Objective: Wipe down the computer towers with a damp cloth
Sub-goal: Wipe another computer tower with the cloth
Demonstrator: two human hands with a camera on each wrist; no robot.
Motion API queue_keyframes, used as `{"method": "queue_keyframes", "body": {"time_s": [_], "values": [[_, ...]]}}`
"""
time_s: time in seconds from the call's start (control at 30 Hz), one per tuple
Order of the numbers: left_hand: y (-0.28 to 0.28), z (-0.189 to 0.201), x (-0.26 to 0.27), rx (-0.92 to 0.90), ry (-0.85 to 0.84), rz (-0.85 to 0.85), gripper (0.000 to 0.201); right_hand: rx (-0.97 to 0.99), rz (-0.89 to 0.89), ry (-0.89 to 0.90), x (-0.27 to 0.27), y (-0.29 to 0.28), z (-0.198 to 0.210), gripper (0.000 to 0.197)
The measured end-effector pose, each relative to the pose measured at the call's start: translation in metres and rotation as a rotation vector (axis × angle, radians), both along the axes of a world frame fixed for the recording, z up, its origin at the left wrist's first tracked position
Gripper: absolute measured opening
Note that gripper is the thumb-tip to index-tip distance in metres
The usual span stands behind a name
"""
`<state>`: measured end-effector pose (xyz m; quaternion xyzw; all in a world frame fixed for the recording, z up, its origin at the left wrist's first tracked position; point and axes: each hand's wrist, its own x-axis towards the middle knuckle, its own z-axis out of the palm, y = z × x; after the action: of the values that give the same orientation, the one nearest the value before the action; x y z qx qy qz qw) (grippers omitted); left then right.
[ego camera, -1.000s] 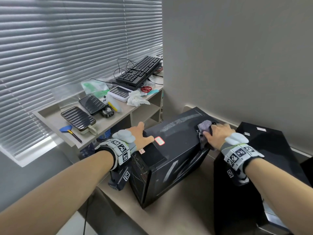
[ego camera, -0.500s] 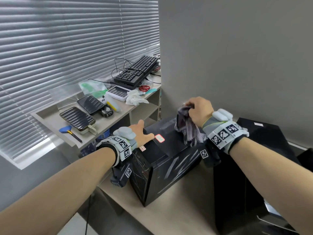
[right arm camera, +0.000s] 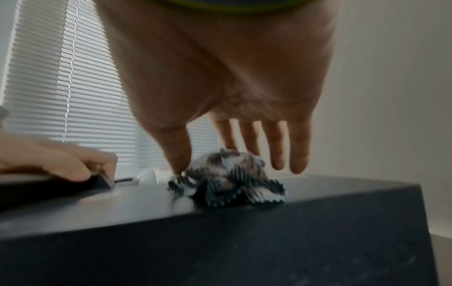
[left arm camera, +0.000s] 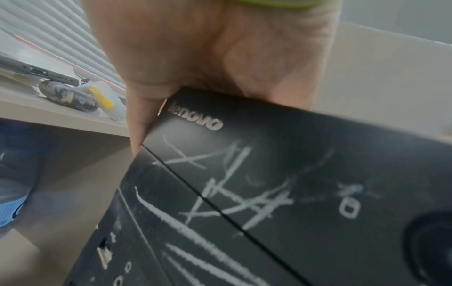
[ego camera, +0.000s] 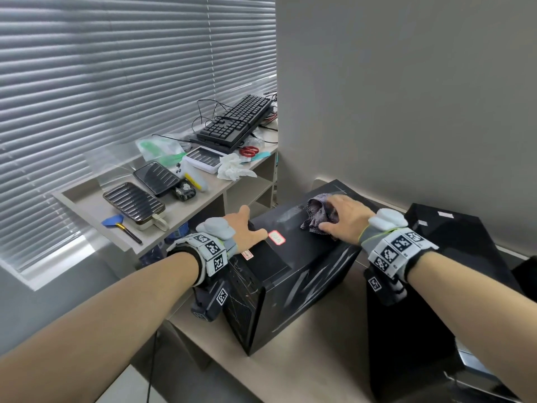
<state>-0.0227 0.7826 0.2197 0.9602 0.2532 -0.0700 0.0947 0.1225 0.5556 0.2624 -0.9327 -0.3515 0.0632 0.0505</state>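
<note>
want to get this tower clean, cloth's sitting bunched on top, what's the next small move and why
Probably press the right hand flat onto the cloth and sweep along the tower top: its fingers sit loosely over the bunched cloth, and the left hand braces the front corner.

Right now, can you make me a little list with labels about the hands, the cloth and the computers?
left hand: rests on the front top corner of the Lenovo tower, thumb down its side
right hand: fingers straight, pressing on the cloth
cloth: crumpled, patterned, on the tower's top
second tower: black, to the right, untouched
shelf: keyboard, red-handled scissors
</note>
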Motion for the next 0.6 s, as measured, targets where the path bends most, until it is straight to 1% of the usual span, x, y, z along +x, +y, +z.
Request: {"method": "queue_keyframes", "body": {"time_s": [0.03,0.07,0.17,0.2,0.27,0.33,0.37,0.43,0.47,0.53,0.6], "values": [[-0.001,0.001,0.0,0.003,0.01,0.006,0.06,-0.026,0.024,0.035,-0.001,0.002,-0.003,0.064],[0.0,0.002,0.0,0.01,0.016,0.013,0.061,-0.059,0.04,0.049,-0.004,0.005,-0.006,0.062],[0.0,0.001,0.001,-0.003,0.018,0.017,0.065,-0.063,0.172,0.021,-0.016,0.019,-0.015,0.041],[0.0,0.0,0.001,-0.007,0.013,0.012,0.065,-0.052,0.245,0.014,-0.023,0.025,-0.017,0.039],[0.0,-0.001,0.002,-0.014,-0.004,0.002,0.062,-0.055,0.404,-0.026,-0.038,0.037,-0.02,0.045],[0.001,-0.003,0.002,-0.013,-0.021,0.002,0.062,-0.094,0.482,-0.079,-0.039,0.042,-0.024,0.048],[0.001,-0.003,0.002,-0.011,-0.021,0.004,0.062,-0.111,0.468,-0.092,-0.034,0.041,-0.022,0.045],[0.001,-0.004,0.001,-0.005,-0.017,0.012,0.065,-0.138,0.348,-0.117,-0.015,0.034,-0.015,0.033],[0.0,-0.002,0.001,-0.007,-0.023,0.014,0.067,-0.185,0.28,-0.141,-0.005,0.03,-0.009,0.028],[0.001,-0.002,0.0,-0.004,-0.022,0.019,0.069,-0.303,0.203,-0.191,0.006,0.029,0.003,0.025],[-0.001,-0.003,0.001,-0.008,-0.029,0.015,0.068,-0.394,0.201,-0.22,0.007,0.037,0.009,0.026]]}}
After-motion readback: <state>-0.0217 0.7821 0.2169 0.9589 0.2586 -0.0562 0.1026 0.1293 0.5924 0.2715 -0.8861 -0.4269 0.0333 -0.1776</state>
